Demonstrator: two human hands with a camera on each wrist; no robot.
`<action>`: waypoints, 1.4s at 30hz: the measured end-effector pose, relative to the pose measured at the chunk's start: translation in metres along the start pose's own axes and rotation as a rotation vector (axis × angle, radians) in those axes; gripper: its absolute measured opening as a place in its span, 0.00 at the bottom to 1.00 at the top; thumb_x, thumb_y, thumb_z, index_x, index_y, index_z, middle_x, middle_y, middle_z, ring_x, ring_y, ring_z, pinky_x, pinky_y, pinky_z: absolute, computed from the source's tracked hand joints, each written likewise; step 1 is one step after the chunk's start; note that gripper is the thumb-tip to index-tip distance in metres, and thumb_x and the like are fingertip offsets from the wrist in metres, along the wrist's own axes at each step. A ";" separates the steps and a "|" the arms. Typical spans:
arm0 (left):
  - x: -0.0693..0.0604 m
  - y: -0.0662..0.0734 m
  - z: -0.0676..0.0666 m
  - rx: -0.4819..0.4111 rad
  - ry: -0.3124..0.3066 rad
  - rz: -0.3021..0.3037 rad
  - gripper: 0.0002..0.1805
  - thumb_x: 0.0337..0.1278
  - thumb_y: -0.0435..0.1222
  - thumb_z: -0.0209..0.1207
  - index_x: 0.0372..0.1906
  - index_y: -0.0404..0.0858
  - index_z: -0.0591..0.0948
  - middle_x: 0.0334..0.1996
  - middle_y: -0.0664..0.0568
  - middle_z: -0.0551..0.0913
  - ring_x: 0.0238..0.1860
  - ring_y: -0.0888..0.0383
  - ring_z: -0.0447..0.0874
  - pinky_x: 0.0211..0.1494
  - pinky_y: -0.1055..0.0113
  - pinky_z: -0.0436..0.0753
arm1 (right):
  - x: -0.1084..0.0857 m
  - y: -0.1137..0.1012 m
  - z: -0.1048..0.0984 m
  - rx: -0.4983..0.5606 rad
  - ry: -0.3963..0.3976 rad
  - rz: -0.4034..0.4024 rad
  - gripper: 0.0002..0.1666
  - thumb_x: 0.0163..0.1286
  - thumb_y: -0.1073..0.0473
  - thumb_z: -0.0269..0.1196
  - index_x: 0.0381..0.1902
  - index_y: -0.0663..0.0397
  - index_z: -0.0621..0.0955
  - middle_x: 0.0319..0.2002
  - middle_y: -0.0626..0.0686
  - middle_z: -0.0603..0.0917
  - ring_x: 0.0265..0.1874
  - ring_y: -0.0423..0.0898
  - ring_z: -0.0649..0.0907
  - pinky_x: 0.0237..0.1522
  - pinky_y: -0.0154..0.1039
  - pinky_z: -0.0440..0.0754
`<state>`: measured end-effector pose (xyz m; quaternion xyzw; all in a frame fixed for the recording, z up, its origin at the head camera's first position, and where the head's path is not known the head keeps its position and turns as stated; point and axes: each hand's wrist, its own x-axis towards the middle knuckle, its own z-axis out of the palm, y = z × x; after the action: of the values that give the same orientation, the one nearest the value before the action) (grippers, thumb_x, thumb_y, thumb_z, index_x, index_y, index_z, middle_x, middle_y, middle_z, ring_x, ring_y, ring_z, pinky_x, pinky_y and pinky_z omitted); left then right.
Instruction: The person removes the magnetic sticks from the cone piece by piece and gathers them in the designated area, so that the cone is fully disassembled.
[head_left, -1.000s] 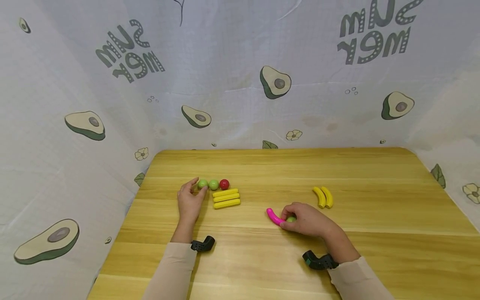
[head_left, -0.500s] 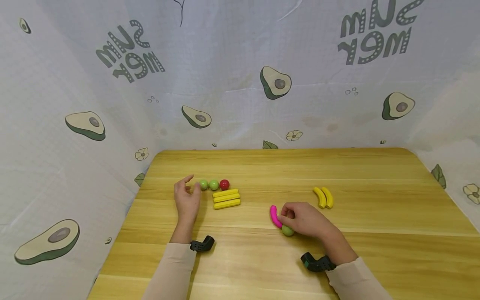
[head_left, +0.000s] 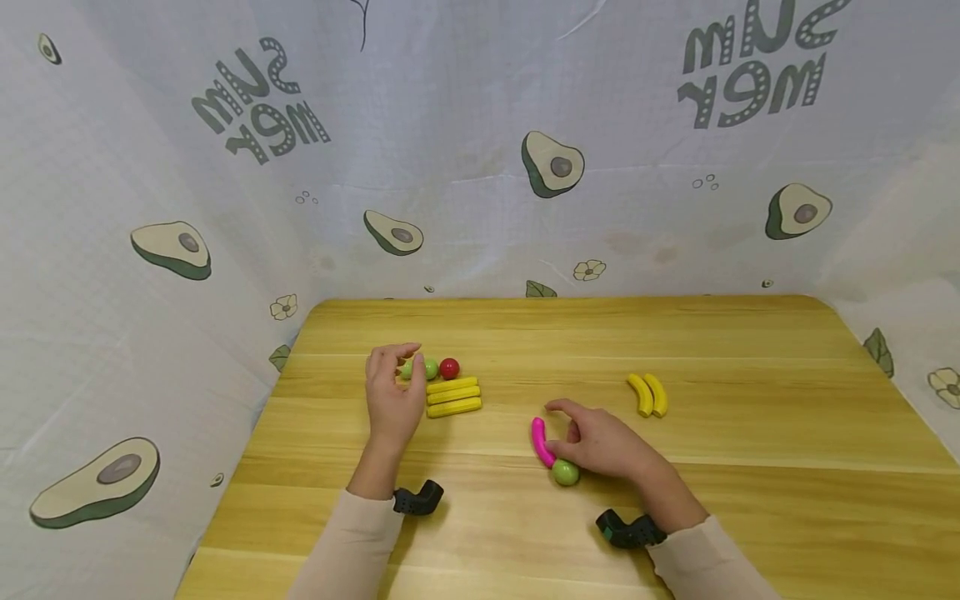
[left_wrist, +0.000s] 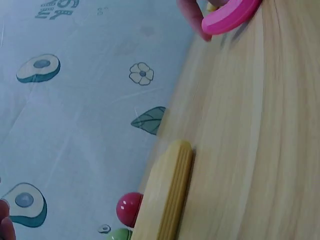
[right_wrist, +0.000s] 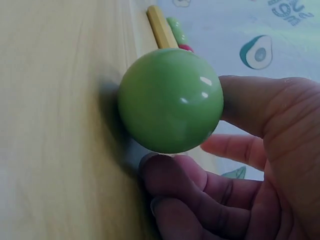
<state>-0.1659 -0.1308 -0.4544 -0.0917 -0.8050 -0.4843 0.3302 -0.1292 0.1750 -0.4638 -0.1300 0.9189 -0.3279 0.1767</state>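
Note:
In the head view my left hand (head_left: 393,400) is beside two green balls (head_left: 431,368), its thumb and fingers spread and partly covering them. A red ball (head_left: 449,368) ends that row. Several yellow ridged sticks (head_left: 453,397) lie just below the row. Toward the table's middle, my right hand (head_left: 600,442) has its index finger stretched out and its thumb at a pink curved banana-like piece (head_left: 541,442); whether they touch I cannot tell. A third green ball (head_left: 566,472) lies at the pink piece's near end, and looms large in the right wrist view, in front of the thumb.
Two yellow toy bananas (head_left: 648,395) lie side by side to the right on the wooden table (head_left: 750,500). Behind the table hangs a white cloth (head_left: 465,125) printed with avocados. Each wrist wears a black camera band.
The green ball by my right hand has come out toward me and left, and the pink piece has turned. My right fingers have spread. The left hand drew back left, then returned over the green balls.

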 end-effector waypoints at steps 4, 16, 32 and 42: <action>-0.004 0.015 0.006 0.008 -0.129 0.100 0.07 0.65 0.29 0.63 0.45 0.35 0.84 0.38 0.44 0.80 0.42 0.45 0.77 0.44 0.52 0.80 | 0.000 -0.003 0.003 0.009 -0.017 -0.010 0.37 0.66 0.45 0.70 0.69 0.48 0.74 0.24 0.46 0.77 0.22 0.42 0.74 0.25 0.35 0.69; -0.017 0.033 0.019 -0.084 -0.457 0.167 0.06 0.64 0.30 0.65 0.44 0.37 0.85 0.28 0.53 0.80 0.30 0.60 0.76 0.34 0.66 0.81 | 0.002 -0.007 0.016 -0.026 -0.048 -0.153 0.33 0.70 0.41 0.67 0.68 0.44 0.76 0.23 0.41 0.75 0.20 0.36 0.72 0.25 0.33 0.70; -0.025 0.038 0.025 -0.053 -0.746 0.086 0.04 0.69 0.37 0.63 0.42 0.42 0.85 0.31 0.57 0.82 0.33 0.66 0.75 0.37 0.73 0.79 | 0.003 -0.006 0.012 0.050 0.119 0.013 0.20 0.64 0.44 0.73 0.34 0.47 0.75 0.23 0.46 0.76 0.22 0.41 0.72 0.23 0.33 0.68; -0.046 0.042 0.044 0.043 -1.035 -0.019 0.17 0.61 0.47 0.70 0.50 0.44 0.83 0.45 0.55 0.83 0.35 0.66 0.79 0.41 0.76 0.78 | 0.002 -0.003 0.009 -0.026 0.299 -0.009 0.20 0.66 0.51 0.72 0.30 0.49 0.72 0.19 0.45 0.72 0.18 0.39 0.68 0.21 0.31 0.63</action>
<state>-0.1302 -0.0646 -0.4667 -0.3051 -0.8736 -0.3616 -0.1137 -0.1273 0.1673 -0.4688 -0.0862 0.9386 -0.3323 0.0348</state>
